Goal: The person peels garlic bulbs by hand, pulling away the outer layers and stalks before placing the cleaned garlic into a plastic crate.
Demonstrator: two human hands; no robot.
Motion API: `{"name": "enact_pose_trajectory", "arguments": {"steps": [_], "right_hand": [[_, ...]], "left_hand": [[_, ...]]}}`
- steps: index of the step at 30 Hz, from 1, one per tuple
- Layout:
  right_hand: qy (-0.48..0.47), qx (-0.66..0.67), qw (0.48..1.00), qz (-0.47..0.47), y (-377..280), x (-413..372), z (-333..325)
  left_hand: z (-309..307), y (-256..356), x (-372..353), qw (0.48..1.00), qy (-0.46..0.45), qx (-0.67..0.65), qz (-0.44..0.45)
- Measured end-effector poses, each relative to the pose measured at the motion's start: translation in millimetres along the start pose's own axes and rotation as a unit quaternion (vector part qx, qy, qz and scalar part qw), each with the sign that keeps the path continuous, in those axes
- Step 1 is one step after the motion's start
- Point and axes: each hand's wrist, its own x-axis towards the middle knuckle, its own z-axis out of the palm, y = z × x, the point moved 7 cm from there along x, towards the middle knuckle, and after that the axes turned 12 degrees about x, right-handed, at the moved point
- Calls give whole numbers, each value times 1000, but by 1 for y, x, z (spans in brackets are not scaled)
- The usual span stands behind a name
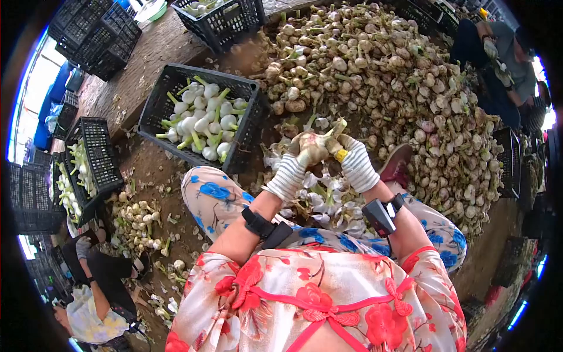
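Both of my hands wear striped, soil-stained work gloves and meet in front of my lap. Wrapped around a garlic bulb [313,146] with a purplish, partly peeled skin is my left hand [291,167]. My right hand [355,158] closes at the bulb's stem side, where the thick cut stalk points up. A small yellow patch [340,155] shows at its fingers; I cannot tell what it is. Beneath the hands, loose garlic skins [325,199] lie between my legs. Left of them stands a black crate [202,73] holding clean white bulbs with short green stems.
A large heap of unpeeled garlic [375,64] spreads ahead and to the right. Another crate [226,26] stands beyond, with stacked crates [94,38] at the far left. A co-worker [97,293] sits lower left by a small garlic pile [141,220]; another person [504,64] sits upper right.
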Motion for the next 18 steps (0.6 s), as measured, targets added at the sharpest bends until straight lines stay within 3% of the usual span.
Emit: {"name": "enact_pose_trajectory", "arguments": {"steps": [1, 2, 4, 5, 6, 8, 9, 10, 12, 13, 14, 17, 18], "right_hand": [[-5, -71, 994, -78, -9, 0, 3], [-5, -71, 995, -76, -11, 0, 2], [-45, -269, 948, -163, -32, -4, 11], [-45, -312, 941, -122, -31, 1, 7], [-43, -313, 941, -123, -32, 1, 7], [-24, -126, 987, -98, -31, 1, 6], [-12, -74, 993, -93, -29, 2, 6], [-15, -76, 993, -93, -30, -1, 9], [20, 78, 996, -24, -21, -6, 9], [27, 36, 998, -33, -15, -5, 6], [27, 37, 999, -29, -11, -5, 6], [15, -111, 987, -117, -27, -2, 8], [15, -111, 987, -116, -32, -3, 6]], "left_hand": [[-6, -13, 4, 998, 13, -8, -54], [-11, -19, 3, 998, 13, -8, -55], [14, 1, -9, 969, -68, -183, -149], [16, -5, -10, 958, -117, -193, -175], [12, -3, -7, 958, -119, -193, -175], [28, 6, -12, 894, -280, -276, -214], [18, 1, -3, 926, -140, -255, -242], [21, 7, -5, 926, -139, -256, -239], [9, 39, -3, 996, -45, -53, -50], [0, 35, -1, 997, 38, 57, 39], [-1, 35, 0, 990, 48, 83, 104], [-18, 40, 6, 986, 51, 94, 128], [-15, 46, 4, 993, 17, 89, 76]]}}
